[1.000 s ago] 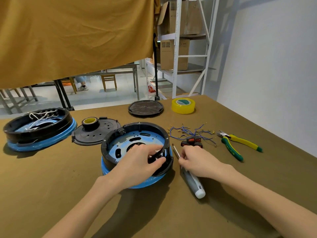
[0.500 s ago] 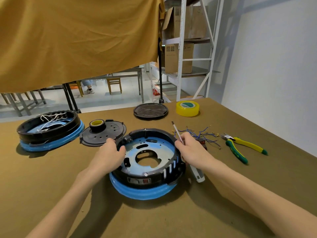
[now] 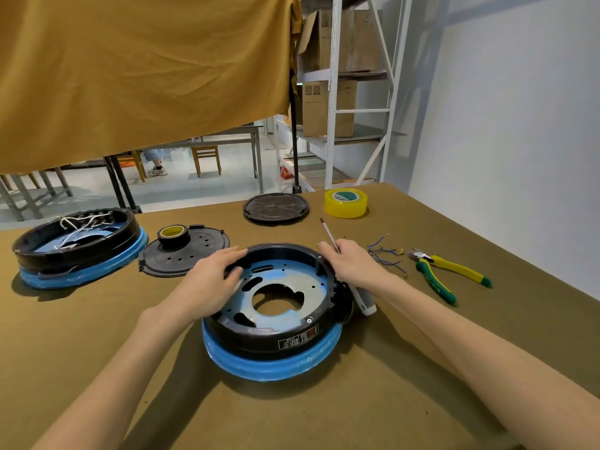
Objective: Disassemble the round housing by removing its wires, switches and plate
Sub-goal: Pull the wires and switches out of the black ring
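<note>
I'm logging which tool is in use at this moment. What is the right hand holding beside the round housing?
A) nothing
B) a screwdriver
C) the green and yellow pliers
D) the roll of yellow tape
B: the right hand grips a screwdriver, whose shaft sticks up past the fingers and whose white handle end shows below the wrist, next to the housing; the pliers and yellow tape lie untouched on the table.
</note>
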The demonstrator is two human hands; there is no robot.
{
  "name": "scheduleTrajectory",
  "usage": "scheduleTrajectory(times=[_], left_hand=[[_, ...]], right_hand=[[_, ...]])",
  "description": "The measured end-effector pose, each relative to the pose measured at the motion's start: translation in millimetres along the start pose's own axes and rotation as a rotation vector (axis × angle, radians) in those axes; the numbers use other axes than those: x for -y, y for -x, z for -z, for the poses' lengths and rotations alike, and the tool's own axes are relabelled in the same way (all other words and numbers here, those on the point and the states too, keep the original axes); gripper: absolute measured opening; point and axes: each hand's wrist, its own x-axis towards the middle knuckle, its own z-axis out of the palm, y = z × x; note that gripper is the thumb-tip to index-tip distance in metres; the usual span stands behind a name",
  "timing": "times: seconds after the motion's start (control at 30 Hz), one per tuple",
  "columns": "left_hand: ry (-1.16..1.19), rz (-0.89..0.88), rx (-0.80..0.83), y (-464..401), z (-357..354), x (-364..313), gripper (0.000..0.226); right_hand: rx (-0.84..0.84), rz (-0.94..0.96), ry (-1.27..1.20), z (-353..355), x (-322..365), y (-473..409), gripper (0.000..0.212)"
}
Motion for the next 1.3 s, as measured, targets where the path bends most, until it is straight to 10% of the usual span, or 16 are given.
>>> scheduleTrajectory(times=[0.23, 0.4, 0.53, 0.63, 0.83, 0.93, 1.03, 1.3], left_hand=[[-0.069, 0.140, -0.014, -4.3, 5.3, 4.4, 0.047], [-0.322, 0.183, -0.015, 13.9, 5.8, -1.3, 0.050], [-0.362, 0.233, -0.119, 28.4, -2.3, -14.6, 0.041], [-0.347, 0.232, -0.251, 38.1, 4.8, -12.8, 0.039], [-0.060, -0.080, -0.336, 34.5, 1.3, 16.9, 0.021], [0.216, -0.165, -0.165, 38.2, -13.8, 24.8, 0.045], [0.244, -0.111, -0.336, 46.4, -28.0, 20.0, 0.063], [0.076, -0.360, -0.337, 59.4, -41.5, 7.6, 0.044]], right_hand=[[0.105, -0.103, 0.386, 8.1, -27.1, 28.2, 0.020], [-0.196, 0.163, 0.260, 7.2, -7.7, 53.6, 0.032], [0.178, 0.030, 0.150, -4.8, 15.0, 51.0, 0.065], [0.142, 0.080, 0.246, -8.5, 15.1, 35.7, 0.035], [0.004, 0.071, 0.028, 2.0, 16.6, 20.3, 0.071], [-0.028, 0.056, 0.124, -13.1, 8.9, 30.4, 0.060], [0.055, 0.102, 0.141, -22.1, 3.5, 32.8, 0.045], [-0.117, 0.439, 0.107, -20.5, 32.5, 39.7, 0.023]])
